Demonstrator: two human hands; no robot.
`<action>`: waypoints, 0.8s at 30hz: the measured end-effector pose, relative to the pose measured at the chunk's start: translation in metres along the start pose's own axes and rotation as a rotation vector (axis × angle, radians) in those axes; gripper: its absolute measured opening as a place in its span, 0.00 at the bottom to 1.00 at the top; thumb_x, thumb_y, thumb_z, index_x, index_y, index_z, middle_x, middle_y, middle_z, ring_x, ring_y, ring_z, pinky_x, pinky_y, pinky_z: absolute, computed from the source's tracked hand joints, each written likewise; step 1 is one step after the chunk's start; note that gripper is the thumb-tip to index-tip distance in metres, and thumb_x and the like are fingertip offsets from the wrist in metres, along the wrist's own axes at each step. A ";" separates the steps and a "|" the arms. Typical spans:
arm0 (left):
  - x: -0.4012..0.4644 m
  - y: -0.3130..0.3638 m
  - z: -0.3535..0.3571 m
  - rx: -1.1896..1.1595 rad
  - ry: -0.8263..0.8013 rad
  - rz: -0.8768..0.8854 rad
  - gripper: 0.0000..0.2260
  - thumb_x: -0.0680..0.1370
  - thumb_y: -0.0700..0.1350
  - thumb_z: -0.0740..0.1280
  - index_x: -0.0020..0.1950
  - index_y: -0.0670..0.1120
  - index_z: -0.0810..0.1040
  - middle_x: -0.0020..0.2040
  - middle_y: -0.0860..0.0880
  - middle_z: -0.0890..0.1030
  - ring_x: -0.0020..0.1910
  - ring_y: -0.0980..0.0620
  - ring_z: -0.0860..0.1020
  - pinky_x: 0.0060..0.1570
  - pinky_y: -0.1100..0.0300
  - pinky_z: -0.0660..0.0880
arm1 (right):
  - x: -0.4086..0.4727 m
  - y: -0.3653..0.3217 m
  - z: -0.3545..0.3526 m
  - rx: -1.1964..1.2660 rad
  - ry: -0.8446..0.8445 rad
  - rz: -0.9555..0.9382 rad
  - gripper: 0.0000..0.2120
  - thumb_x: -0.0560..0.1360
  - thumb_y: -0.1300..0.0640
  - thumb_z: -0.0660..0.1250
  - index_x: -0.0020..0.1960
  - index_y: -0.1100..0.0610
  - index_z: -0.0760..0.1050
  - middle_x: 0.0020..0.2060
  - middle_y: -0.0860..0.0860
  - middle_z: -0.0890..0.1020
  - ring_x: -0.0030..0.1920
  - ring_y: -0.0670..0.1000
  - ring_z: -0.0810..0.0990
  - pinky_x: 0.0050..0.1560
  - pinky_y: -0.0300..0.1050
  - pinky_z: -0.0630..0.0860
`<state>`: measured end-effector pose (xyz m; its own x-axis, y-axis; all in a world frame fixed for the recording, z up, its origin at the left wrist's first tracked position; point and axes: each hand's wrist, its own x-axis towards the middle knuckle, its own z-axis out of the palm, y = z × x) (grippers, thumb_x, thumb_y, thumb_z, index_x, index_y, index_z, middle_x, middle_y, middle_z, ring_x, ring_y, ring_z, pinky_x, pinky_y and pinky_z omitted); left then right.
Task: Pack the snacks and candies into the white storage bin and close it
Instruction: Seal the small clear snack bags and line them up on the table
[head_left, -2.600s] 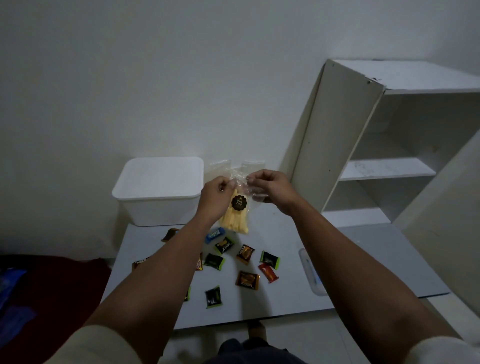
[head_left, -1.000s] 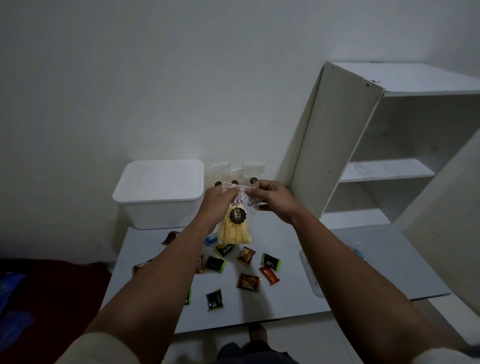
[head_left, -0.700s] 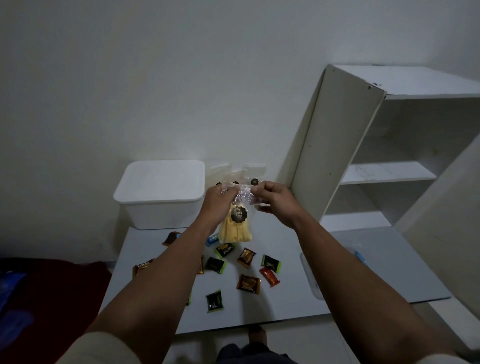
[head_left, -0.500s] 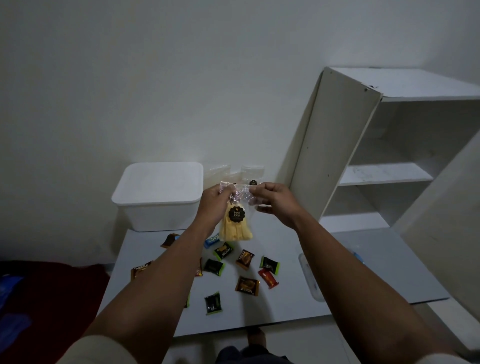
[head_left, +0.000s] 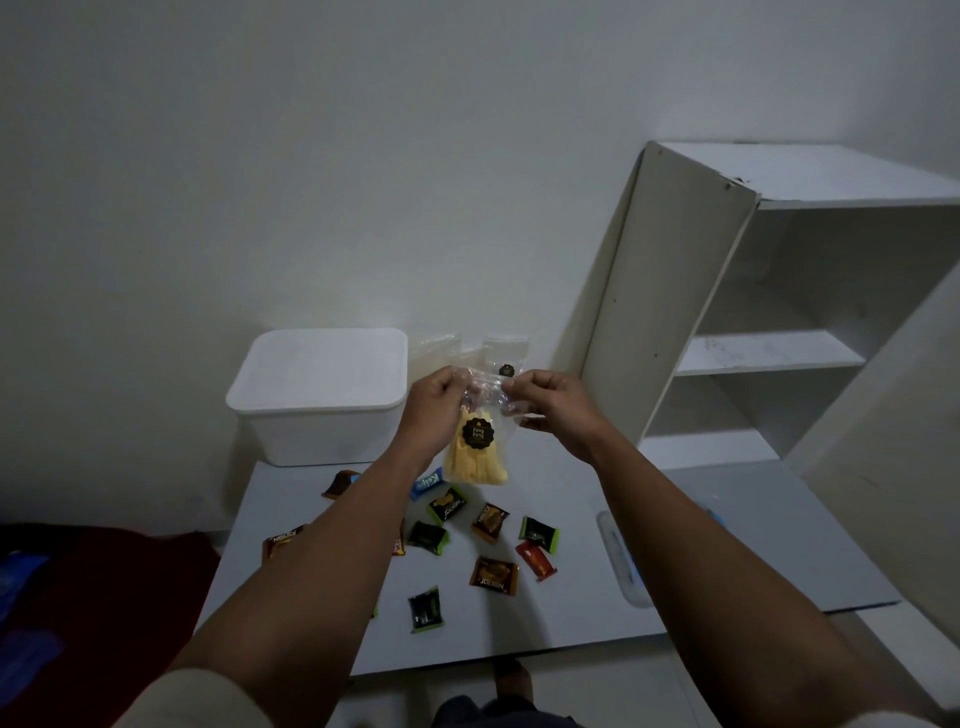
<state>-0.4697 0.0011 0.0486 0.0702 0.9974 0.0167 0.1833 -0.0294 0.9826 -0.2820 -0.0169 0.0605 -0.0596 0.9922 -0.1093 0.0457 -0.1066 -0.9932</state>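
- Your snack bag (head_left: 475, 447) — clear plastic, yellow sticks inside, round black label on the front — hangs in the air above the table's far half, held up by its crumpled top edge.
- Your left hand (head_left: 434, 402) pinches the bag's top on the left side, fingers curled tight onto the plastic.
- Your right hand (head_left: 553, 402) pinches the same top edge on the right, thumb and fingers closed on the film.
- White storage bin (head_left: 319, 397) sits at the table's far left corner, just left of your left hand, lid on.
- More clear bags (head_left: 470, 353) lean against the wall behind your hands; contents hard to make out in this light — possibly the same snack.
- Wrapped candies (head_left: 488, 522) lie scattered on the grey table (head_left: 571, 613) below the bag: green-edged, orange-brown, one red, one blue partly under your left forearm.
- A flat clear item (head_left: 621, 561) lies on the table beside your right forearm.
- White shelf unit (head_left: 769, 312) stands at the right, against the wall.
- Dark red fabric (head_left: 104, 597) on the floor at left.
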 end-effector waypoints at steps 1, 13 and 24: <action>-0.002 0.001 0.002 0.030 -0.017 0.027 0.14 0.85 0.48 0.60 0.47 0.45 0.82 0.45 0.45 0.85 0.45 0.48 0.82 0.50 0.52 0.77 | 0.000 0.000 0.003 -0.026 -0.005 -0.010 0.06 0.77 0.54 0.73 0.45 0.57 0.82 0.42 0.54 0.86 0.45 0.51 0.85 0.49 0.48 0.78; -0.003 0.002 0.004 0.026 0.005 0.064 0.06 0.81 0.45 0.67 0.47 0.48 0.83 0.40 0.51 0.82 0.39 0.54 0.78 0.43 0.59 0.75 | 0.001 -0.001 0.008 -0.081 -0.005 -0.050 0.08 0.77 0.54 0.73 0.43 0.57 0.82 0.40 0.54 0.85 0.43 0.52 0.85 0.45 0.45 0.79; -0.008 0.004 0.008 -0.066 -0.039 -0.018 0.06 0.77 0.48 0.72 0.44 0.47 0.86 0.43 0.46 0.87 0.41 0.52 0.84 0.48 0.54 0.79 | -0.003 0.000 0.001 -0.056 -0.018 -0.038 0.07 0.79 0.58 0.70 0.46 0.62 0.78 0.35 0.53 0.83 0.40 0.50 0.84 0.48 0.48 0.80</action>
<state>-0.4618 -0.0076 0.0507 0.1056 0.9944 -0.0071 0.1204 -0.0057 0.9927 -0.2828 -0.0200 0.0604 -0.0800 0.9942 -0.0725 0.0992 -0.0644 -0.9930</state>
